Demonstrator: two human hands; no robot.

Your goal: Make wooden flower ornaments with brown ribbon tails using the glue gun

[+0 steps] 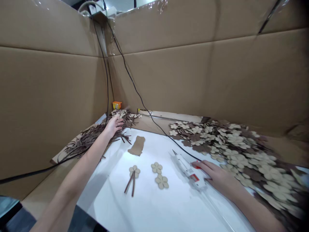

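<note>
My left hand (114, 125) is stretched out over the far left pile, its fingers apart with nothing visible in them. Beneath and beside it lie thin brown strips (93, 137) and small pale flower pieces (124, 112). My right hand (212, 174) grips a white glue gun (185, 167) with red parts, its nozzle pointing away to the left. A glue stick (217, 209) trails from the gun's rear. On the white board, a beige flower (136, 170) has two brown strips (131, 185) lying on it in a narrow V. Two more beige flowers (161, 181) lie to its right, touching.
A heap of beige and brown flower cutouts (234, 145) covers the right side. A torn cardboard piece (137, 145) lies on the board (116, 199). The black cord (137, 90) hangs down to the glue gun. Cardboard walls (169, 71) enclose the back and left. An orange box (117, 105) stands in the corner.
</note>
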